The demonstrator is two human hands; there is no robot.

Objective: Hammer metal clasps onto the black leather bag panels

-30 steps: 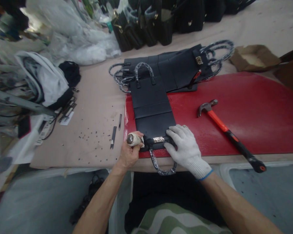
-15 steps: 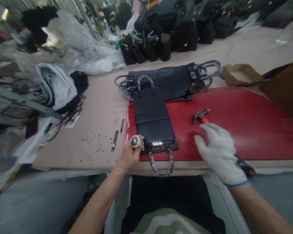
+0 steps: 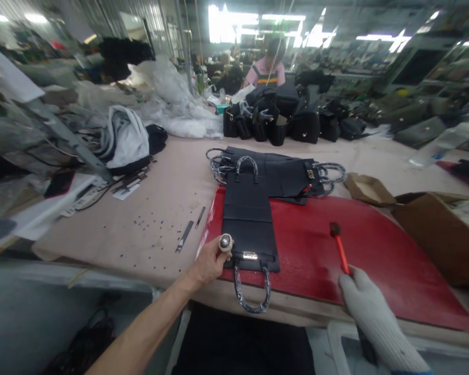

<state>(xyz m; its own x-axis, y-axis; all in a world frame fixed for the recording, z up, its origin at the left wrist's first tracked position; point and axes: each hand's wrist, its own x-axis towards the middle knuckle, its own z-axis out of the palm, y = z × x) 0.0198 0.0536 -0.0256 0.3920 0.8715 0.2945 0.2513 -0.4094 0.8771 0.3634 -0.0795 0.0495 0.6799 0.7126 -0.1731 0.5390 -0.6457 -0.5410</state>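
My bare left hand (image 3: 210,264) is closed around a short upright tool with a round metal top (image 3: 225,242) and a pale wrapping. Its lower end is hidden by my fingers, at the near left edge of a black handbag panel (image 3: 247,203). This panel lies flat with a wrapped handle at each end and a shiny metal plate (image 3: 250,255) near its front edge. My right hand (image 3: 361,297), in a white knitted glove, grips a hammer (image 3: 341,253) by its orange-red handle. The hammer's head is raised above the red mat (image 3: 305,250), right of the panel.
More black bag panels (image 3: 285,174) with wrapped handles lie behind. A cutter knife (image 3: 184,237) and a thin metal rod (image 3: 200,217) rest on the left among dark bits. Cardboard boxes (image 3: 426,229) stand right. Finished black bags (image 3: 305,122) line the back, where a person (image 3: 263,75) is.
My right hand has taken hold of the hammer and lifted it off the red mat. My left hand keeps its grip on the tool at the panel's edge. The view has tilted up.
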